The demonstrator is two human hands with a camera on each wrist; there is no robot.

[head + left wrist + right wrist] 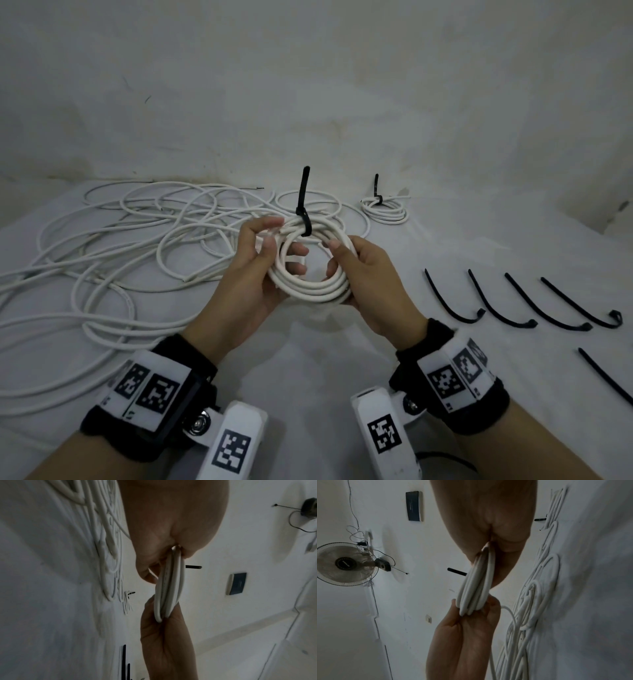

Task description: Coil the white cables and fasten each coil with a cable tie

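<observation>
Held coil: a round coil of white plastic-sheathed cable point(310, 274) is lifted between both hands, just above the white cloth-covered bench point(308, 359).
Cable tie on coil: a black plastic cable tie point(303, 202) wraps the far side of the held coil, its free tail pointing up.
Left hand: the left hand point(250, 274) grasps the coil's left side, thumb on the near face, fingers curled through the ring.
Right hand: the right hand point(363, 277) grasps the coil's right side, thumb over the top, fingers curled round the turns.
Wrist views: the coil shows edge-on, its turns pinched between the two hands.
Finished coil: a smaller white cable coil with a black tie point(385, 207) lies far right of the hands, well apart.
Loose cable: tangled white cable point(102, 246) spreads over the bench to the left.
Spare ties: five loose black cable ties point(524, 305) lie to the right of the right hand.
</observation>
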